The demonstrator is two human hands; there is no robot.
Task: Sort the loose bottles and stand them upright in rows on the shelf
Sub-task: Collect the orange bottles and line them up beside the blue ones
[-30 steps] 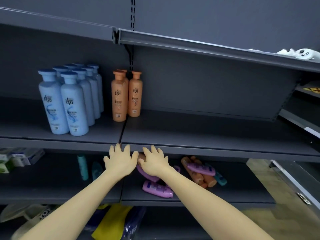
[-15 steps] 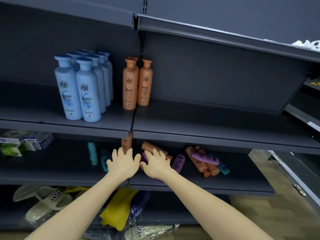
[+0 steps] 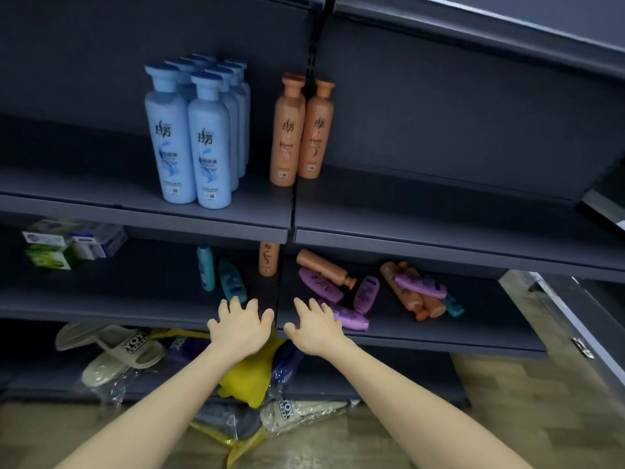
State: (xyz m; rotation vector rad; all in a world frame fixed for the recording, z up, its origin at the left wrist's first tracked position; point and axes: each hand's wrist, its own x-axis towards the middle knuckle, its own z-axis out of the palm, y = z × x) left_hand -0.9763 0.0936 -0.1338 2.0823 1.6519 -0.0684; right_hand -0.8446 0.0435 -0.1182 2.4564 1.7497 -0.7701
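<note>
Leftward first, on the lower shelf point(image 3: 135, 292): stacked cartons point(image 3: 71, 245), well apart from the work. Above, on the upper shelf point(image 3: 422, 214): blue bottles point(image 3: 189, 140) upright in two rows, then two orange bottles point(image 3: 287, 130) upright beside them, touching each other. Down on the lower shelf: one teal bottle point(image 3: 205, 267) upright, a second teal bottle point(image 3: 231, 282) tipped over just beside it, and a lone orange bottle point(image 3: 269, 260) upright, top hidden by the upper shelf's lip.

Then the left grip point(image 3: 241, 324): fingers spread, hovering at the lower shelf's front edge, holding nothing. Just beside it, the right grip point(image 3: 314, 328): spread likewise, empty, fingertips close by the nearest purple bottle point(image 3: 351, 318); touching or not, cannot tell.

Further right, loose and lying flat on the lower shelf: a fallen orange bottle point(image 3: 324, 265), more purple bottles point(image 3: 319, 284), and a heap of orange bottles point(image 3: 406, 294) with a top purple bottle point(image 3: 419, 286) laid across it and a small teal bottle point(image 3: 453, 306) at the far end.

Probably stiff, smooth plastic, so likely slippery and apt to roll; weight hard to judge. Best taken round the middle of the body, thumb against fingers, not by the cap. Heap best unpicked from the top, lest the lower ones roll toward the edge.
</note>
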